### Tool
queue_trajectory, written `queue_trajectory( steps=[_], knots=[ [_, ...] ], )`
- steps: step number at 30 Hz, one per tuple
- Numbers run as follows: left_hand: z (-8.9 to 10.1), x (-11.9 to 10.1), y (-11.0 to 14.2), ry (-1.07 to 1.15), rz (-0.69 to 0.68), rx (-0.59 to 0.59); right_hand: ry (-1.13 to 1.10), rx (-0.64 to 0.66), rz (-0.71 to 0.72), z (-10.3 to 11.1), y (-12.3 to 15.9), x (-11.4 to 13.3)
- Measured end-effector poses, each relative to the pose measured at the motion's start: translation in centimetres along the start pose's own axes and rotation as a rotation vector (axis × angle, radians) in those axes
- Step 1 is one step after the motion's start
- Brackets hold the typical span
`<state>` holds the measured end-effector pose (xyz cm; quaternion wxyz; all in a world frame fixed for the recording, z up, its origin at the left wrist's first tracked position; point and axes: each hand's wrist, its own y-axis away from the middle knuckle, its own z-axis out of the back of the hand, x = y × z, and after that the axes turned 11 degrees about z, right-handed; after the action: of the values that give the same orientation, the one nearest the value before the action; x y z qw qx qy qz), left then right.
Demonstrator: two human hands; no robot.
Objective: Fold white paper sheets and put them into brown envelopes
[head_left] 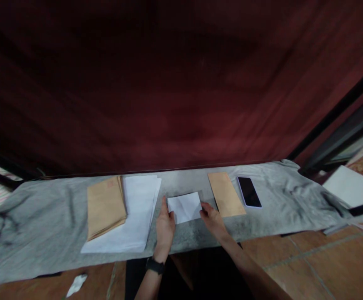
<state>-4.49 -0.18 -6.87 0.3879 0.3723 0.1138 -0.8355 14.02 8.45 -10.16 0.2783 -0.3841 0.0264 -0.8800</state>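
on my feed the left hand (pixel 165 225) is partly open: its index finger points away along the left edge of a small white paper (pixel 185 207), and its thumb rests on the near left corner. the right hand (pixel 211 217) is curled more loosely, its thumb and fingertips at the paper's right edge; i cannot tell from here whether they pinch it or only press against it. the paper lies between the two hands, slightly turned, around the middle of the cloth-covered worktop (pixel 278 221), apart from both its front and back edges. a black wristwatch (pixel 155 265) sits on the left wrist.

just right of the right hand i have a brown envelope (pixel 226 193), slanting from near the back edge toward the front. beside it, toward the worktop's right end, lies a phone (pixel 249 191) in a pale purple case, its screen dark.

left of the left hand, white sheets (pixel 140 208) reach almost to the front edge, with a stack of brown envelopes (pixel 106 204) overlapping their left part.

behind the back edge i see a dark red panel (pixel 181 83); below the front edge, a white scrap (pixel 76 284) on the tiled floor (pixel 294 258).
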Motion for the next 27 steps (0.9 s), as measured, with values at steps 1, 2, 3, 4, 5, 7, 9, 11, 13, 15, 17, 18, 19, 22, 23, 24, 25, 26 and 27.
queue_trajectory(
  steps=[1,2,3,4,5,7,9,11,13,15,17,18,19,22,23,24,25,26,27],
  knots=[
    [0.0,-0.2,0.1,-0.016,-0.015,-0.013,0.018,0.017,-0.008,0.0,0.0,0.1],
    [-0.1,-0.3,0.2,-0.033,-0.029,-0.027,0.029,0.036,-0.021,0.0,0.0,0.2],
    [-0.1,-0.5,0.3,-0.052,-0.038,-0.042,0.055,0.058,-0.030,0.0,0.1,0.3],
    [-0.1,-0.5,0.4,-0.072,-0.043,-0.054,0.096,0.082,-0.035,0.0,0.1,0.4],
    [-0.1,-0.6,0.5,-0.092,-0.045,-0.063,0.146,0.108,-0.036,0.1,0.1,0.5],
    [-0.1,-0.7,0.8,-0.142,-0.055,-0.076,0.246,0.154,-0.024,0.1,0.2,0.8],
    [-0.2,-0.7,1.1,-0.231,-0.095,-0.097,0.309,0.174,-0.010,0.1,0.3,1.1],
    [-0.6,-0.8,1.4,-0.351,-0.164,-0.146,0.338,0.179,-0.001,0.1,0.3,1.2],
    [-1.3,-1.0,1.8,-0.438,-0.270,-0.178,0.345,0.183,0.011,0.2,0.4,1.3],
    [-2.2,-1.1,2.4,-0.465,-0.419,-0.111,0.331,0.193,0.027,0.3,0.3,1.2],
    [-3.0,-1.1,3.2,-0.460,-0.576,0.036,0.309,0.207,0.036,0.4,0.3,1.1],
    [-3.2,-1.0,3.6,-0.458,-0.627,0.100,0.297,0.213,0.039,0.5,0.3,1.1],
    [-3.4,-0.9,3.9,-0.459,-0.656,0.145,0.288,0.217,0.041,0.5,0.3,1.0],
    [-3.0,-0.4,4.6,-0.472,-0.669,0.181,0.276,0.212,0.041,0.4,0.4,1.0],
    [-2.7,-0.2,4.7,-0.477,-0.671,0.180,0.277,0.210,0.040,0.4,0.4,1.0],
    [-2.4,0.1,4.7,-0.480,-0.675,0.180,0.282,0.210,0.039,0.4,0.5,1.0],
    [-2.1,0.4,4.7,-0.482,-0.677,0.177,0.287,0.212,0.038,0.4,0.5,1.1],
    [-1.7,0.7,4.7,-0.483,-0.676,0.173,0.294,0.216,0.038,0.5,0.5,1.1],
    [-1.4,1.0,4.7,-0.483,-0.674,0.167,0.306,0.220,0.037,0.6,0.5,1.1]
  ],
)
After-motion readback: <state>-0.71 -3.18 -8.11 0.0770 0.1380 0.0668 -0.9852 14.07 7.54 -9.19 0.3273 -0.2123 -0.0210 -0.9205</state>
